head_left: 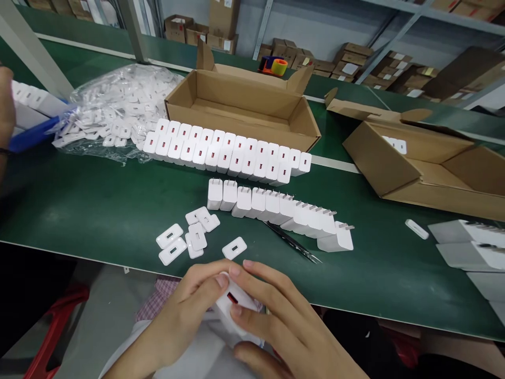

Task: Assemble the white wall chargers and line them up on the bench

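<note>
Over my lap, at the table's near edge, a white USB charger (242,297) is between my hands, its face with the red port turned up. My left hand (185,310) grips its left side, the thumb near the top edge of that face. From the right, my right hand (282,316) holds it too, with fingertips on the face beside the port. Just beyond lies a loose white cover plate (240,247) with a slot, left of which more cover plates (172,251) lie scattered. Black tweezers (292,241) rest beside a row of chargers (272,206) with metal prongs showing.
Behind stand two rows of chargers (224,157) with red ports. A clear bag of white parts (118,105) and an open cardboard box (252,123) are farther back. Another open box (445,184) stands right. Another person's hand (6,105) is beside a blue tray (33,134) at far left.
</note>
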The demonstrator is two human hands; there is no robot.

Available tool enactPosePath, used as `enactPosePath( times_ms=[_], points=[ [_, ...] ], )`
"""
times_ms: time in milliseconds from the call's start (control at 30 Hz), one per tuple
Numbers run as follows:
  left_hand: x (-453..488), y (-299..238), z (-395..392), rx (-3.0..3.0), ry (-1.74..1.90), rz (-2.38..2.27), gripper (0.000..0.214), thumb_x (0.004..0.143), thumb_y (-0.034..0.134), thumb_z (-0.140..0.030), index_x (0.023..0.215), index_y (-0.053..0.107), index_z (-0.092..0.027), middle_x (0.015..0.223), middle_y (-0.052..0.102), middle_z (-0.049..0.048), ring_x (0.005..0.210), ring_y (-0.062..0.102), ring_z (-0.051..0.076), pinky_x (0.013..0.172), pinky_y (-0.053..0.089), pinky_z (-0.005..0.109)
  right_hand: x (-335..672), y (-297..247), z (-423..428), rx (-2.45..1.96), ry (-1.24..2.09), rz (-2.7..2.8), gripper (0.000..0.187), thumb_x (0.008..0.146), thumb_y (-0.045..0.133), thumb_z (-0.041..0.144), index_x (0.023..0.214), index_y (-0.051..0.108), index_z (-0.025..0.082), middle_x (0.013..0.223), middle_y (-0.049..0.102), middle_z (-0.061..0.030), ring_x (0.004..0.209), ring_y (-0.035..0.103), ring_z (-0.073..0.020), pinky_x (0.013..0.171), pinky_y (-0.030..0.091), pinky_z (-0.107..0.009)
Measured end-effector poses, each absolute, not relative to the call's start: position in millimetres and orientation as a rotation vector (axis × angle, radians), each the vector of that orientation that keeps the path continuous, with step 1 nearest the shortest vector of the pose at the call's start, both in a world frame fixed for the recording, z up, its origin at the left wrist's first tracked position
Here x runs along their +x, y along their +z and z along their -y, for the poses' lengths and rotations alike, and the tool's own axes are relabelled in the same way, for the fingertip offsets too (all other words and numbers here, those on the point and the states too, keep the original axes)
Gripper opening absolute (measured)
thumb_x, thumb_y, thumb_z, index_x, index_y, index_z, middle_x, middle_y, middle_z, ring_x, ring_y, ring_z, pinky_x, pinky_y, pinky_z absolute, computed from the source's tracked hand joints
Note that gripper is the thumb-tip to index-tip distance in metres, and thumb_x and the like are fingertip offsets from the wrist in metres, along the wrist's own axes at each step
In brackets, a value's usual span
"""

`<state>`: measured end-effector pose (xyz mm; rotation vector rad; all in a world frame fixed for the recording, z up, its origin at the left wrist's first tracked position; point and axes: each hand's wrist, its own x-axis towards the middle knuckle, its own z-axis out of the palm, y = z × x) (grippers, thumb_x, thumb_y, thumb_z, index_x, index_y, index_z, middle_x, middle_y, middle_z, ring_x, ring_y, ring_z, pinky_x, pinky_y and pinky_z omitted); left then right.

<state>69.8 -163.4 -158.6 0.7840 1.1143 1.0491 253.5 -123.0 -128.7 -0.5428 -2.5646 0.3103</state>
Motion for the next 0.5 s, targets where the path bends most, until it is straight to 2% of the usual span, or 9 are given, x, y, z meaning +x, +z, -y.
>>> enactPosePath(
  times_ms=[67, 133, 200, 300, 400, 500],
  points=[
    [71, -160, 164, 0.722, 1.021, -1.148, 0.033, 0.094, 0.049, -0.046, 0.080, 0.065, -0.020, 0.089, 0.064, 0.0026, 0.090, 0.054, 0.022, 0.079, 0.042, 0.028, 254, -120, 123, -0.571, 0.381, 2.626, 0.019, 0.103, 0.048, 0.026, 0.112, 0.063, 0.017, 0.141, 0.060, -0.0100, 0.141, 0.045, -0.0212, 0.108, 0.051, -0.034],
    [72, -159, 163, 0.726, 1.017, -1.053, 0.035, 0.096, 0.045, -0.051, 0.083, 0.061, -0.022, 0.081, 0.060, -0.0002, 0.079, 0.051, 0.018, 0.071, 0.040, 0.026, 250, -116, 123, -0.568, 0.418, 2.640, 0.018, 0.103, 0.048, 0.024, 0.109, 0.063, 0.016, 0.144, 0.057, -0.0138, 0.143, 0.042, -0.0232, 0.109, 0.051, -0.036],
    [73, -158, 162, 0.713, 1.043, -0.952, 0.035, 0.096, 0.044, -0.058, 0.094, 0.055, -0.025, 0.072, 0.052, -0.0041, 0.066, 0.044, 0.015, 0.062, 0.035, 0.025, 244, -119, 122, -0.537, 0.441, 2.608, 0.018, 0.103, 0.047, 0.025, 0.105, 0.062, 0.015, 0.139, 0.059, -0.0167, 0.140, 0.046, -0.0236, 0.104, 0.054, -0.034],
    [74, -157, 159, 0.626, 1.119, -0.952, 0.048, 0.091, 0.044, -0.072, 0.111, 0.045, -0.029, 0.073, 0.048, -0.0060, 0.060, 0.040, 0.013, 0.058, 0.030, 0.025, 234, -129, 120, -0.500, 0.486, 2.504, 0.018, 0.104, 0.046, 0.028, 0.104, 0.060, 0.017, 0.131, 0.063, -0.0167, 0.131, 0.056, -0.0203, 0.095, 0.058, -0.028],
    [75, -161, 157, 0.704, 1.195, -0.943, 0.070, 0.084, 0.035, -0.085, 0.124, 0.041, -0.028, 0.090, 0.058, -0.0007, 0.062, 0.048, 0.014, 0.061, 0.035, 0.027, 234, -132, 115, -0.448, 0.500, 2.487, 0.010, 0.101, 0.052, 0.029, 0.102, 0.060, 0.022, 0.127, 0.064, -0.0124, 0.125, 0.059, -0.0175, 0.083, 0.060, -0.020],
    [72, -166, 151, 0.879, 1.302, -0.916, 0.076, 0.083, 0.033, -0.086, 0.128, 0.043, -0.026, 0.120, 0.063, 0.0098, 0.068, 0.058, 0.017, 0.065, 0.042, 0.029, 251, -119, 99, -0.446, 0.435, 2.512, 0.007, 0.099, 0.057, 0.030, 0.100, 0.059, 0.023, 0.123, 0.064, -0.0110, 0.114, 0.065, -0.0156, 0.079, 0.059, -0.018]
  ],
)
